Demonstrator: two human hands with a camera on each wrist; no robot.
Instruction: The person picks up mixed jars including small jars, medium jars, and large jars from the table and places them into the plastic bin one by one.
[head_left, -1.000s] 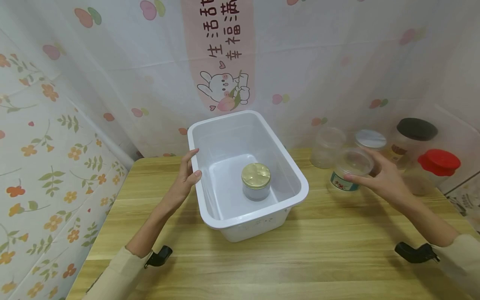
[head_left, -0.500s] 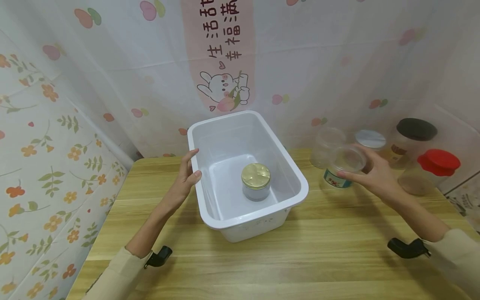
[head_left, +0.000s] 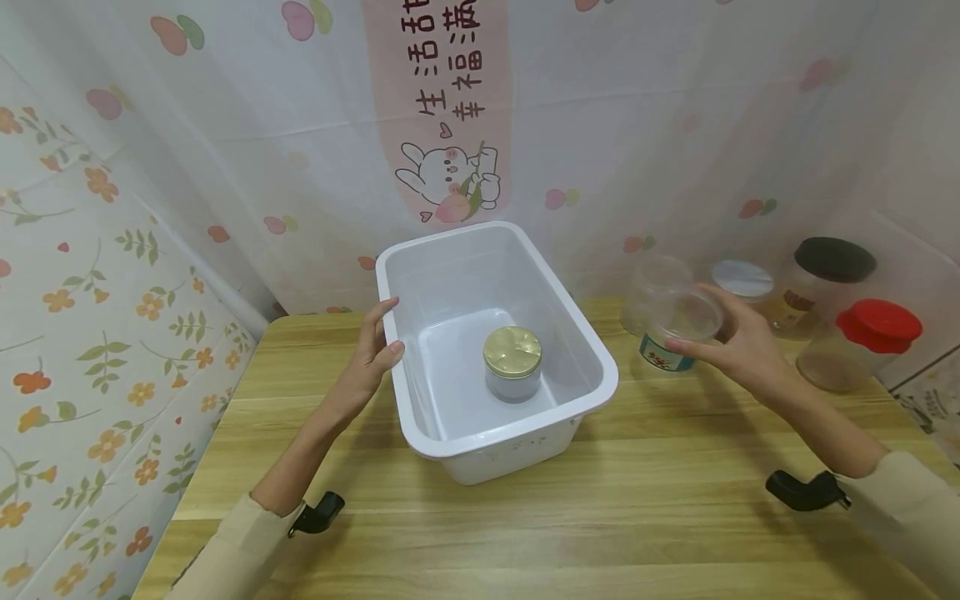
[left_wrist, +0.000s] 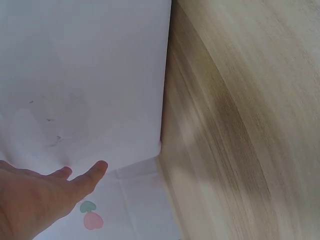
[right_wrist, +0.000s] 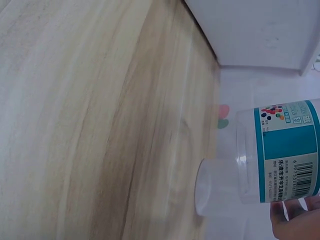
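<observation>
My left hand [head_left: 369, 357] holds the left rim of a deep white plastic basin [head_left: 517, 431], with thumb and fingertips over the edge. In the left wrist view its fingers [left_wrist: 90, 177] lie against the basin's outer wall. Inside the basin stands a short clear jar with a gold lid [head_left: 512, 354]. To the right, my right hand [head_left: 750, 346] grips a clear, lidless plastic jar [head_left: 666, 354] with a teal label, thumb on the near side. The right wrist view shows that jar [right_wrist: 287, 150] with its base off the tabletop; most of the hand is cut off there.
Behind the held jar stands another clear jar [head_left: 645, 283]. Further right are jars with a silver lid [head_left: 742, 277], a dark lid [head_left: 834, 258] and a red lid [head_left: 879, 325]. The wooden table [head_left: 600, 517] meets a patterned curtain [head_left: 600, 125] at the back.
My right hand has carried the teal-labelled jar a little left, towards the basin. The left hand and the basin have stayed put.
</observation>
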